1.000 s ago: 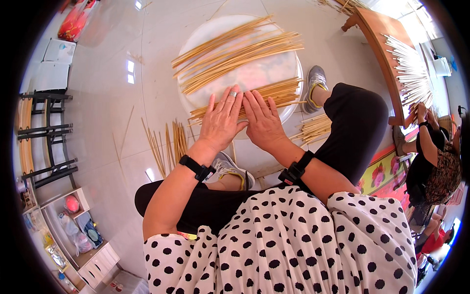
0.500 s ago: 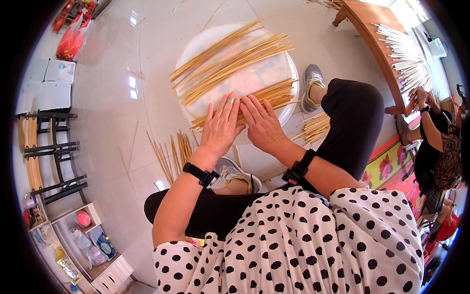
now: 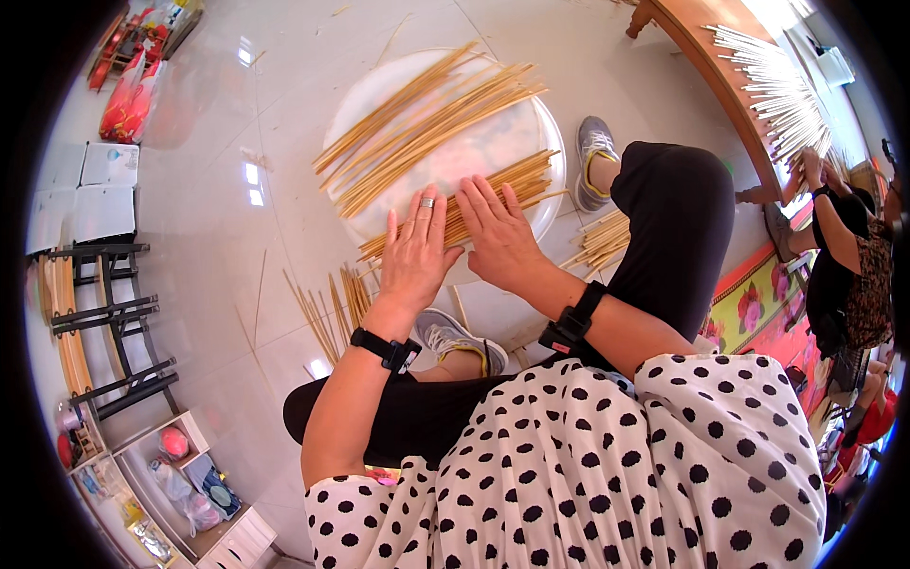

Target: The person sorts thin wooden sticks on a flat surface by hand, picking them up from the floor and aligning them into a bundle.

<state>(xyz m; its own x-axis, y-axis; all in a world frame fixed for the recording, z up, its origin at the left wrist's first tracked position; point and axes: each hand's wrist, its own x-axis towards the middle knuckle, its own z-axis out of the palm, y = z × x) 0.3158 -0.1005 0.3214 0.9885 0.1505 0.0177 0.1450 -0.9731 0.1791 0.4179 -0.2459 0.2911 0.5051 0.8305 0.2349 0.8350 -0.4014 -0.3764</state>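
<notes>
My left hand [image 3: 414, 256] lies flat on the near bundle of thin wooden sticks [image 3: 523, 180], its fingers stretched out and a ring on one of them. Beside it, my right hand [image 3: 500, 242] also rests palm down on these sticks, with its fingers extended and its thumb a little out to the side. Part of the bundle is hidden under both hands. The sticks lie slantwise across the near part of a round white tabletop [image 3: 431, 175]. Farther back on the same top, more sticks [image 3: 436, 119] lie loosely in slanting rows, apart from my hands.
Sticks stand or lean near my left shoe [image 3: 460, 346]; another pile [image 3: 604, 239] lies by my right leg. A wooden table [image 3: 701, 57] at right holds pale sticks [image 3: 777, 100], handled by another person [image 3: 848, 247]. Folded black-framed furniture [image 3: 104, 318] and a shelf [image 3: 156, 474] are at left.
The whole view has shifted slightly. My hands stay flat on the near sticks, and the gap between them has widened a little.
</notes>
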